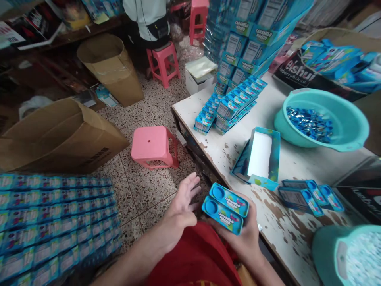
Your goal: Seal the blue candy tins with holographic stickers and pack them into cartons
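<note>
Two small blue candy boxes (225, 208) lettered "Caramelo Macizo" lie side by side in my right hand (251, 226), whose fingers wrap round them from the right and below. Each box has a round blue recess at its left end. Just left of them is my left hand (184, 206), fingers spread, holding nothing and apart from the boxes. On the table to the right sits an open blue display box (262, 155) with a white inside. Several more candy boxes (309, 194) lie near the table's edge beyond my right hand.
On the worn white table (226, 149) stand stacked display boxes (238, 71), a turquoise basin (321, 115) of small blue-and-silver pieces and a second tub (330, 250). A pink stool (150, 143), cardboard boxes (62, 135) and rows of blue boxes (56, 222) lie left. A person (149, 24) sits behind.
</note>
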A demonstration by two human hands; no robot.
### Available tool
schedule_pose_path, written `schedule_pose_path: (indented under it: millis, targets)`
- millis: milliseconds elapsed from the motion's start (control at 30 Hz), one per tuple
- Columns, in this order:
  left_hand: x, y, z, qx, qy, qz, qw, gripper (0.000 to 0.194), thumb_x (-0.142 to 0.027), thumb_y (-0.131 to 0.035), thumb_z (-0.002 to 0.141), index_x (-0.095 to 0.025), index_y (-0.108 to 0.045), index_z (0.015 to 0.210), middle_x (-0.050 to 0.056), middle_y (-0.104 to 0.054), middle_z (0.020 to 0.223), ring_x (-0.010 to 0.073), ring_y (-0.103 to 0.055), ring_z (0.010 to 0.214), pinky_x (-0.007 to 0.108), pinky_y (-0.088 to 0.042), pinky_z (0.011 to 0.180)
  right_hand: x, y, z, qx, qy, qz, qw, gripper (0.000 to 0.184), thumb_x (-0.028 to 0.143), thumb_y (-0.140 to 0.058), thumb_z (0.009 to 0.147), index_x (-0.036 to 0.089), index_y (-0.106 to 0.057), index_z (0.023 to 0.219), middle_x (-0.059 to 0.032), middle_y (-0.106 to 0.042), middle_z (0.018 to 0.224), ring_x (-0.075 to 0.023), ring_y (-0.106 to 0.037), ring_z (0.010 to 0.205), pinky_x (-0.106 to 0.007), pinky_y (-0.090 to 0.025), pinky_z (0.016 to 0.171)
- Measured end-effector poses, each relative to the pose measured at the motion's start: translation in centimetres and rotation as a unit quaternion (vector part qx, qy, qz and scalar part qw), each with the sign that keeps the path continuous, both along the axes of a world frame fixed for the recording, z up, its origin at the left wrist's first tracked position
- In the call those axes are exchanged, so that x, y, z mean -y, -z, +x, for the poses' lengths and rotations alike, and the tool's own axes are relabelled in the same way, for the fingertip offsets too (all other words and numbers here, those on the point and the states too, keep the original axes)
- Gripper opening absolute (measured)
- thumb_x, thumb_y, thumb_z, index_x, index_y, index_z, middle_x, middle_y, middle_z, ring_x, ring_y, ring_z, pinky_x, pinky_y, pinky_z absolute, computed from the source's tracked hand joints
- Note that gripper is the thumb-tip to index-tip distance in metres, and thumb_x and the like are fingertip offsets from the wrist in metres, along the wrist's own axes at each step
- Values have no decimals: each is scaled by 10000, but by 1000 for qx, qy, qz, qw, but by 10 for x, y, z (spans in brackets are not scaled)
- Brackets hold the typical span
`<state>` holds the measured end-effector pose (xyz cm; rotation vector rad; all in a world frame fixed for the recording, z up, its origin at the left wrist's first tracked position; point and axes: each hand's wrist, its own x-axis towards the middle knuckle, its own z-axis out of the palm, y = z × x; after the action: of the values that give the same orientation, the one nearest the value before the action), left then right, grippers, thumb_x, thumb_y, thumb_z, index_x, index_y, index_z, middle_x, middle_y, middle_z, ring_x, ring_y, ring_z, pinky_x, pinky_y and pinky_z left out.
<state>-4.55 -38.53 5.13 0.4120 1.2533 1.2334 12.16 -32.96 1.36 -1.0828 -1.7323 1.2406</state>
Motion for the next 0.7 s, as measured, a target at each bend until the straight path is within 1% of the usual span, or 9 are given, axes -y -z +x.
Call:
schedule_pose_path:
  millis: [67, 167, 267, 333, 367, 467, 567, 633, 700]
  targets:
    - [7, 2, -8, -48, -17, -23, 998, 681, -144, -552, 672, -285, -392, 1319, 72, -441, 1391, 256, -433, 1258, 458, -389, 1000, 3, -4, -3, -12, 10, -53, 998, 669, 301, -802, 625, 236, -447, 1189, -89, -548, 1159, -230, -608, 964, -361, -542, 786]
    - [20, 2, -12, -248, -38, -8, 968, 234, -287, -465, 872, -220, -565, 1073, 91, -552, 1222, 232, -496, 1175, 452, -382, 1009, 4, -8, -9, -40, 2, -79, 996, 660, 308, -802, 620, 240, -456, 1178, -81, -554, 1152, -218, -616, 945, -342, -555, 763]
    - [31, -2, -8, -491, 13, 124, 862, 251, -399, -472, 893, -239, -609, 1029, 80, -467, 1318, 265, -399, 1257, 482, -325, 1052, 4, -9, -14, -38, -10, -73, 997, 642, 286, -796, 623, 239, -465, 1171, -76, -555, 1140, -215, -617, 943, -332, -557, 761]
    - [35, -5, -5, -587, 65, 175, 788, 372, -491, -532, 845, -258, -589, 1129, 89, -379, 1405, 313, -308, 1314, 524, -283, 1069, 5, -7, -17, -26, -16, -69, 997, 641, 266, -797, 620, 238, -468, 1168, -74, -555, 1135, -216, -617, 950, -328, -555, 766]
    - [36, -6, -5, -602, 87, 178, 774, 431, -519, -555, 820, -259, -573, 1163, 95, -344, 1431, 329, -274, 1331, 534, -274, 1073, 6, -6, -18, -22, -18, -71, 997, 642, 260, -796, 621, 238, -466, 1171, -73, -554, 1136, -217, -616, 955, -325, -555, 768]
    - [38, -7, -10, -528, 113, 170, 824, 302, -465, -550, 841, -261, -599, 1059, 68, -328, 1437, 312, -263, 1344, 514, -289, 1076, 8, -4, -20, -28, -37, -83, 995, 656, 279, -801, 623, 236, -460, 1181, -78, -558, 1148, -219, -619, 965, -315, -557, 765]
    - [42, -2, -19, -390, 18, 161, 906, 243, -418, -534, 861, -264, -548, 1049, 65, -367, 1390, 278, -310, 1327, 497, -300, 1077, 10, -7, -18, -23, -49, -101, 993, 682, 324, -818, 604, 225, -460, 1176, -82, -578, 1140, -224, -625, 957, -309, -557, 763]
    - [44, 4, -24, -318, -40, 148, 936, 487, -480, -588, 809, -271, -440, 1223, 101, -348, 1401, 300, -317, 1326, 508, -317, 1066, 12, -11, -15, -14, -40, -115, 993, 703, 355, -818, 605, 229, -448, 1189, -86, -580, 1149, -230, -627, 959, -315, -557, 768]
    - [44, 8, -26, -273, -24, 137, 952, 752, -553, -649, 725, -283, -329, 1350, 123, -344, 1415, 339, -338, 1313, 510, -365, 1033, 15, -15, -13, -39, -44, -126, 990, 758, 427, -820, 583, 242, -430, 1207, -97, -570, 1176, -257, -625, 975, -336, -559, 768]
